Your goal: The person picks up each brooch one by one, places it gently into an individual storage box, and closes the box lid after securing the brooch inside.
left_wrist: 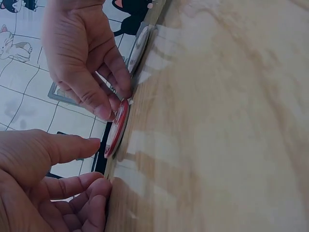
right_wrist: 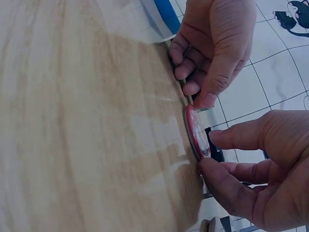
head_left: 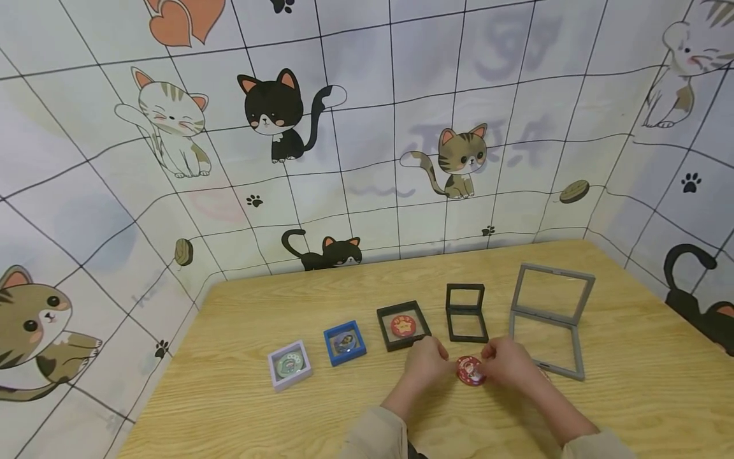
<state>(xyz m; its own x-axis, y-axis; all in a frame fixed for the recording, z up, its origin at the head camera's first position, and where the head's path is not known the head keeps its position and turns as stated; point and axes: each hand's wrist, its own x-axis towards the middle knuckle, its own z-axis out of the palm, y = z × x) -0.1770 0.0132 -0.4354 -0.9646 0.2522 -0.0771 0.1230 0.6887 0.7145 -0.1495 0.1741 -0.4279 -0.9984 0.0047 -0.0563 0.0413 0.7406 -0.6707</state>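
A round red button badge (head_left: 470, 371) with a printed picture lies low over the wood table (head_left: 241, 414), between the two hands. My right hand (head_left: 509, 364) pinches its right edge between thumb and fingers; in the right wrist view the badge (right_wrist: 197, 133) appears edge-on. On the other side, my left hand (head_left: 425, 364) has its thumb near the badge's rim and its fingers loosely bent, holding nothing. Just behind the hands, a small black display frame (head_left: 466, 312) stands unfolded. A larger grey display frame (head_left: 545, 319) is unfolded to the right.
Left of the hands sit a black frame (head_left: 383, 331) with a red star badge (head_left: 404, 326), a blue frame (head_left: 348, 359) and a lilac frame (head_left: 294, 382), each holding a badge. Another badge (head_left: 544, 375) peeks out beside my right hand. Cat-print cloth (head_left: 367, 210) surrounds the table.
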